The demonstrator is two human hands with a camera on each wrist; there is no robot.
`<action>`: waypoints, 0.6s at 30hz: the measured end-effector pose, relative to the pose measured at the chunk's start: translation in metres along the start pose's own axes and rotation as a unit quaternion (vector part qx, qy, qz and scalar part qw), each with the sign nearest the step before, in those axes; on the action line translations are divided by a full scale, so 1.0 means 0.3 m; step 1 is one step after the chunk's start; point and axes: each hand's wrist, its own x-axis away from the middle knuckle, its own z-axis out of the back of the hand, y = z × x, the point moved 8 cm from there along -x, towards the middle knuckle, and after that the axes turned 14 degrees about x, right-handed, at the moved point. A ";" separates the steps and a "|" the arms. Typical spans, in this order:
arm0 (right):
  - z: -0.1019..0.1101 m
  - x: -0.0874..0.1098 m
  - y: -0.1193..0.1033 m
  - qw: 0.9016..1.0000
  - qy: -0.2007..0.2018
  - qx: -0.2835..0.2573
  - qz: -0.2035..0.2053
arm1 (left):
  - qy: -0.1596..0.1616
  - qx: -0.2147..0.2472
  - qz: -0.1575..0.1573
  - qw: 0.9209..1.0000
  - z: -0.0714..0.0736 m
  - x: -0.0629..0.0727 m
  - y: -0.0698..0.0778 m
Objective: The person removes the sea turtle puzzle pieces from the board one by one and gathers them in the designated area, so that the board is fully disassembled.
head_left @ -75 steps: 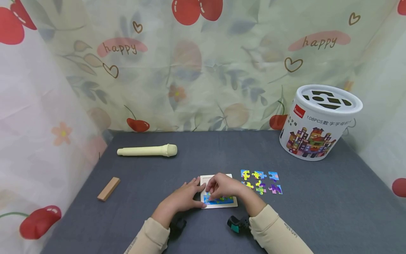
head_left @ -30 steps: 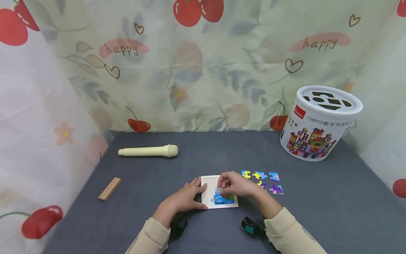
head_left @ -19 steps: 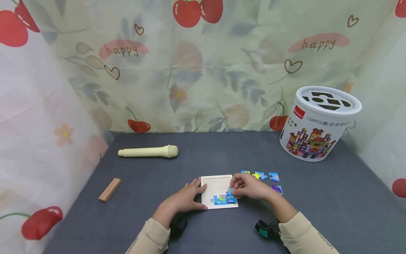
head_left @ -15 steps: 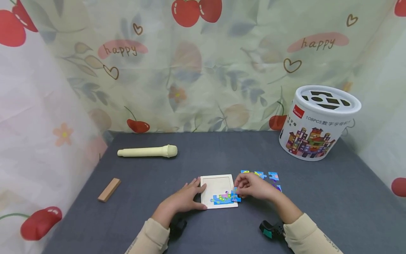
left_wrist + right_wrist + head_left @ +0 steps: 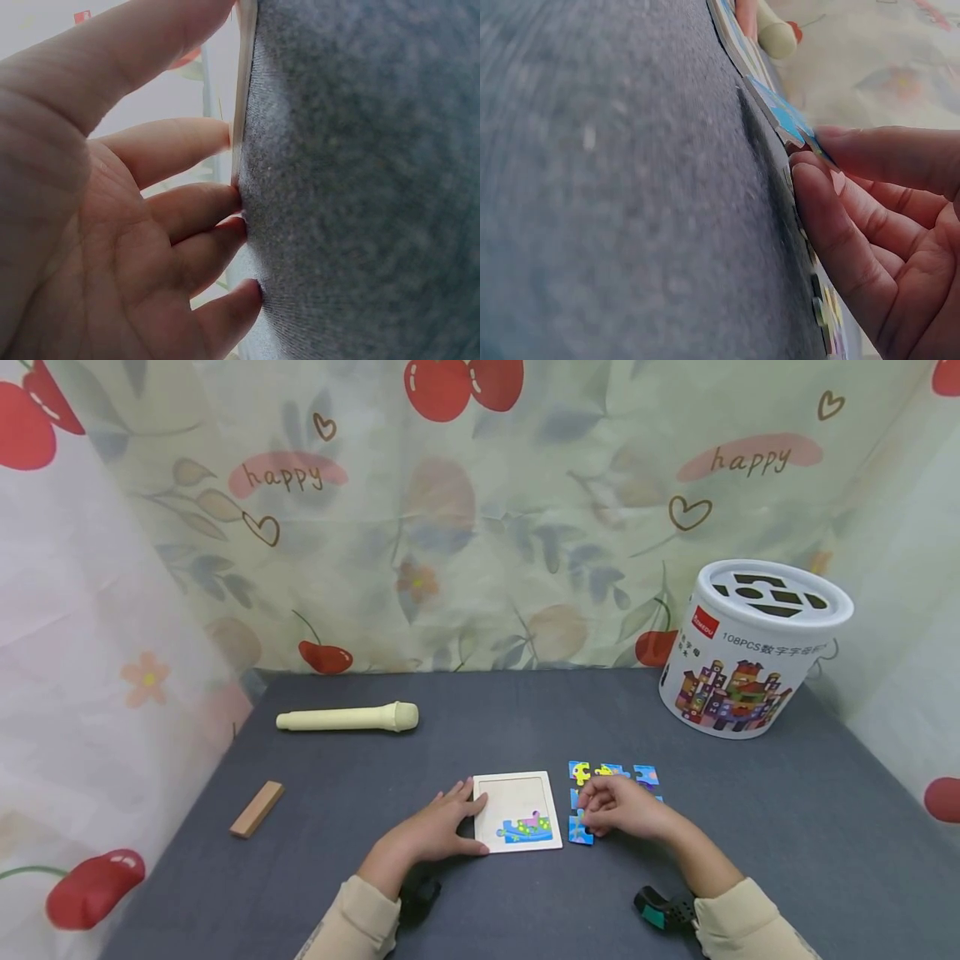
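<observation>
A pale wooden puzzle tray (image 5: 517, 789) lies on the table with a few joined blue, green and pink pieces (image 5: 527, 828) along its near side. My left hand (image 5: 431, 828) rests at the tray's left edge, thumb by the near corner and fingers relaxed against the rim. To the right of the tray, my right hand (image 5: 624, 806) pinches a blue puzzle piece (image 5: 581, 831) between thumb and index finger. In the right wrist view that puzzle piece (image 5: 780, 116) is tilted, close over the table. Several loose pieces (image 5: 645, 774) lie beyond the right hand, some partly hidden by it.
A cream toy microphone (image 5: 347, 717) lies at the back left, and a wooden block (image 5: 257, 809) nearer the left edge. At the back right stands a white bucket (image 5: 738, 677) with a shape-slotted lid. A printed curtain (image 5: 480, 577) surrounds the dark tabletop (image 5: 360, 793).
My right hand has carried the blue piece from over the tray rightward past its edge, beside the loose pieces. The joined pieces in the tray are uncovered. My left hand has stayed put.
</observation>
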 end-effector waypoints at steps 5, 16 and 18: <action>0.006 0.017 0.004 1.000 -0.002 -0.002 -0.002 | -0.001 0.000 0.000 1.000 -0.003 -0.001 -0.001; 0.003 0.020 0.005 1.000 0.001 0.015 -0.007 | 0.004 -0.001 -0.001 1.000 0.001 0.002 0.000; 0.003 0.018 0.004 1.000 0.006 0.025 -0.005 | 0.004 -0.002 -0.001 1.000 0.001 0.001 -0.001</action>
